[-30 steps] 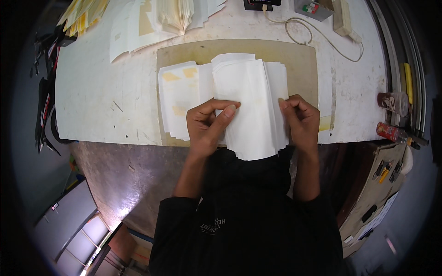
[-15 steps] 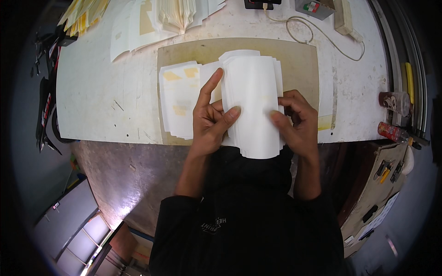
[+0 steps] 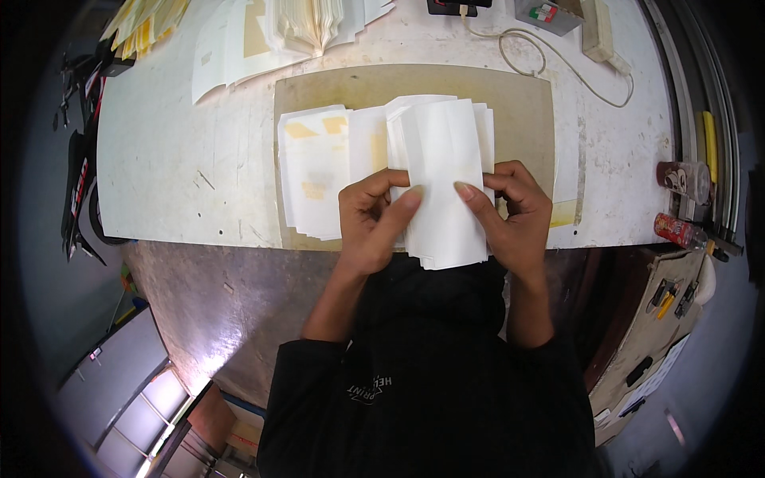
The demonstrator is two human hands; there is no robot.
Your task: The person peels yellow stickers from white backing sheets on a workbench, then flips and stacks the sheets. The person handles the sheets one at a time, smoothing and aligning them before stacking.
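Note:
A stack of white paper sheets (image 3: 443, 151) is held over the near edge of the table, its lower end jutting past that edge. My left hand (image 3: 376, 209) grips the stack's left side, thumb on top and fingers bent behind. On the other side my right hand (image 3: 514, 205) pinches it the same way, thumb tip on the top sheet. Left of the stack, white papers with yellowish patches (image 3: 315, 171) lie on a tan board (image 3: 522, 119), partly covered by the stack. The fingertips under the sheets are hidden.
At the back left lie a fanned bundle of cream paper (image 3: 307, 28) and more yellow-edged sheets (image 3: 151, 28). A cable (image 3: 522, 36) loops at the back right near a grey box (image 3: 550, 14). A plastic cup (image 3: 684, 182) and a red-labelled bottle (image 3: 679, 229) stand at the table's right edge.
My left index finger, stretched out before, is now bent behind the stack. The stack's lower end has risen slightly, and its top sheet lies flatter. My right thumb has slid inward.

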